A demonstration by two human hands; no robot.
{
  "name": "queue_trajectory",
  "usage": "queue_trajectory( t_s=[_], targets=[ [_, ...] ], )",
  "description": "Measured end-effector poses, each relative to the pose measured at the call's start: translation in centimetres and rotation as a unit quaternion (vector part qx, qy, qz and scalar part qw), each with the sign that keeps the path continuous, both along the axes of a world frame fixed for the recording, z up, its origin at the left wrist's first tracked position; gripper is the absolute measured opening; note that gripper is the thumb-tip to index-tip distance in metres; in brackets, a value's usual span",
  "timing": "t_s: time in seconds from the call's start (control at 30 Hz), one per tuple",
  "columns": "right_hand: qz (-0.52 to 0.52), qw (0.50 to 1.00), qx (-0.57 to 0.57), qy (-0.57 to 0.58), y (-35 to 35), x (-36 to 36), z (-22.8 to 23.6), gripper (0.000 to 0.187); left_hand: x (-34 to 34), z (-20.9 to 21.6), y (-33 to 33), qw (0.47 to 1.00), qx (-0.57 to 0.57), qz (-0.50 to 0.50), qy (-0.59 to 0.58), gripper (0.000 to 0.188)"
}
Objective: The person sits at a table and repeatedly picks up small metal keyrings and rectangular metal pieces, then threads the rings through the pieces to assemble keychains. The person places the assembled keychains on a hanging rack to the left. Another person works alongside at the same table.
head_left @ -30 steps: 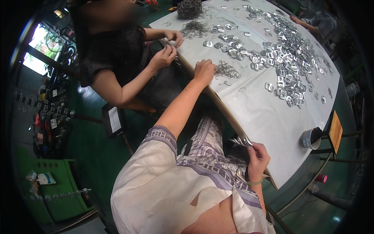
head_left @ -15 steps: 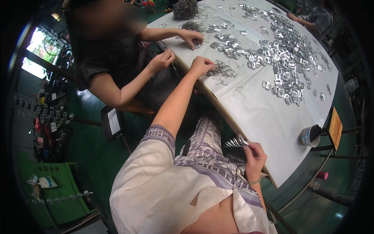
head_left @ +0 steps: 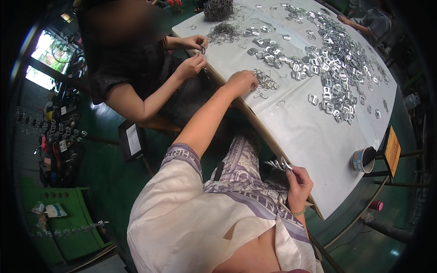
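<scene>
The left hand is reaching out over the white-covered table, its fingers curling down onto a small heap of wire hooks at the near edge; whether it is already pinching one I cannot tell. The right hand is staying close to the lap, closing around a bunch of metal pieces that are fanning out beyond its fingertips, just below the table's rim.

These pieces are looking thin, stiff and light, and probably slick, so they are best pinched near one end, where the bunch is gathered. The loose hooks are likely tangling with one another, so taking a single one by its straight shank would seem easiest. They are grey, bent wire, some lying scattered apart from the heap.

Further out, shiny silver buckles are spreading across the tabletop. A cup is sitting near the right rim. Across the corner, another person's hands are working together on a small part.
</scene>
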State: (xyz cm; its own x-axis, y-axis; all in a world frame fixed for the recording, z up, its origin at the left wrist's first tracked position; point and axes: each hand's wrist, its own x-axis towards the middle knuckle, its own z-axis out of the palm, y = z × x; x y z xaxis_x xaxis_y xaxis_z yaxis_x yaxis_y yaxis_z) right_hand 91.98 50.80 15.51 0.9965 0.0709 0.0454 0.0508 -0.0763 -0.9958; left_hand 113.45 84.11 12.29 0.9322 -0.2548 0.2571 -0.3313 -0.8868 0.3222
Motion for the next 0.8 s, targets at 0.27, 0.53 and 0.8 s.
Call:
queue_trajectory(
  t_s=[0.27,0.53,0.8],
  targets=[
    [0.003,1.0,0.01,-0.002,0.1,0.1,0.1,0.01,-0.3,0.3,-0.1,0.954,-0.281,0.091,0.056,0.014],
    [-0.002,1.0,-0.009,-0.007,0.4,0.3,-0.1,0.009,-1.0,1.1,-1.2,0.882,-0.421,0.094,0.188,0.018],
    [-0.005,1.0,0.0,-0.005,0.7,0.2,0.2,0.008,-0.7,3.3,-2.3,0.983,-0.034,0.173,0.045,0.019]
  ],
)
